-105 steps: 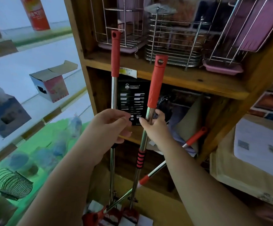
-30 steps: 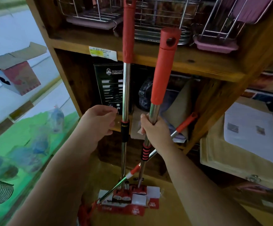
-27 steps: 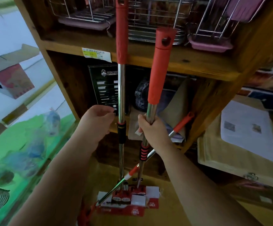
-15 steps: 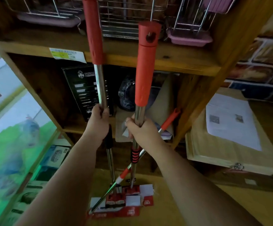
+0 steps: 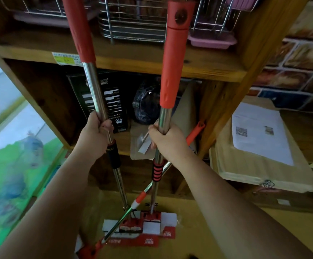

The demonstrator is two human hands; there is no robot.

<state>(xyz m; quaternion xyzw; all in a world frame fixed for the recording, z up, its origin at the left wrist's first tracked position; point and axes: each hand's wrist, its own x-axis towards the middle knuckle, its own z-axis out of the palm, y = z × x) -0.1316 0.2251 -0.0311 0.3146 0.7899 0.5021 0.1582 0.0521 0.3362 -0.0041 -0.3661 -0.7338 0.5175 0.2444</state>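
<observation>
The left hand (image 5: 95, 134) grips the bare steel shaft of the left mop (image 5: 94, 90), its fingers (image 5: 107, 126) curled tight round the tube just above a black collar. The right hand (image 5: 168, 142) grips the steel shaft of the right mop (image 5: 172, 62) the same way. Its fingers (image 5: 153, 130) wrap fully round the shaft, just below the long red handle sleeve and just above a ribbed red-and-black collar.

Both mops stand nearly upright, side by side and near each other, in front of the wooden shelf unit (image 5: 152, 67). The left one tilts slightly to the left at its top. Their heads (image 5: 146, 226), in red and white packaging, rest close together on the floor between the forearms. A third mop (image 5: 196, 130) leans at a slant behind the right one, its red handle end near the shelf unit's right upright.

On the upper shelf stand wire dish racks (image 5: 133, 21) with pink trays (image 5: 211, 41). In the compartment beyond the hands are a black knife-set box (image 5: 112, 101) and a dark bag (image 5: 145, 103). At the right lies a wooden case (image 5: 255, 171) with a printed sheet (image 5: 260, 131) on top.
</observation>
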